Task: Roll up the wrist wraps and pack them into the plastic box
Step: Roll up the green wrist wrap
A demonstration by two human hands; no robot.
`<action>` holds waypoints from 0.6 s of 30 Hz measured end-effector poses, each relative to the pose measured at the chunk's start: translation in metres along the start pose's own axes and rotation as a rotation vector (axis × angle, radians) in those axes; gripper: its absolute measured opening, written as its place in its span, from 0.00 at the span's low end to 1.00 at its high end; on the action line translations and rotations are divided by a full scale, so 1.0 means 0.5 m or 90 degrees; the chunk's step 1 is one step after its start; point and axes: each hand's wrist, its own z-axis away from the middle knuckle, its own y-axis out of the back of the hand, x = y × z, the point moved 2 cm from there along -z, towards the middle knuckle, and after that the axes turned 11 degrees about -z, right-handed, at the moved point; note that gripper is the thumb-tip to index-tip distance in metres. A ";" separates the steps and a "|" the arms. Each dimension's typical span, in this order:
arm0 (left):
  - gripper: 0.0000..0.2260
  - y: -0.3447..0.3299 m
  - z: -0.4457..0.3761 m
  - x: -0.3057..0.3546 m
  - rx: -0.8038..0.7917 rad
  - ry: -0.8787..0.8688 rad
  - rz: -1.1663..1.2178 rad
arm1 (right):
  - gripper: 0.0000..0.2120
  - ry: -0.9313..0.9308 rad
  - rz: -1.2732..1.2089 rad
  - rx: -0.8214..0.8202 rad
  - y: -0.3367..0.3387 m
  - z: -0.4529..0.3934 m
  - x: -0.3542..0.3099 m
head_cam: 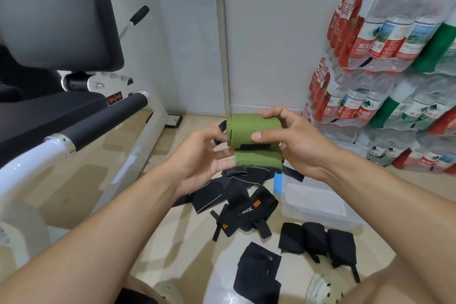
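Note:
A green wrist wrap (249, 134) is held up in front of me, mostly wound into a roll with a loose tail hanging below. My right hand (293, 140) grips the roll's right end, thumb across its front. My left hand (204, 155) holds the left end with its fingertips, and its lower fingers rest behind the tail. On the floor below lie unrolled black wraps (244, 205), three rolled black wraps (318, 239) side by side, and one flat black wrap (256, 276). The clear plastic box (318, 207) with a blue latch stands on the floor at the right.
A gym machine with a white frame (138, 155) and black padded bar (98, 123) fills the left side. Shrink-wrapped packs of water bottles (385, 61) are stacked against the wall at the right. My pale clog shoes (325, 289) sit at the bottom edge.

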 end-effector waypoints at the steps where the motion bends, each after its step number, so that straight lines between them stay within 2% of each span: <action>1: 0.17 -0.002 0.003 0.002 -0.006 0.011 0.020 | 0.24 0.005 0.002 -0.007 0.001 0.000 -0.001; 5: 0.24 0.001 0.000 -0.004 0.045 -0.005 -0.006 | 0.33 0.019 0.057 -0.037 0.004 0.001 0.001; 7: 0.25 0.004 -0.002 -0.006 0.057 -0.018 -0.016 | 0.36 0.031 0.070 -0.035 0.003 -0.001 0.002; 14: 0.22 -0.006 -0.002 -0.016 0.105 -0.107 -0.137 | 0.43 -0.017 0.071 0.043 0.001 -0.013 0.035; 18: 0.28 -0.027 -0.007 -0.055 0.153 -0.079 -0.216 | 0.49 -0.042 0.076 0.067 -0.004 -0.014 0.081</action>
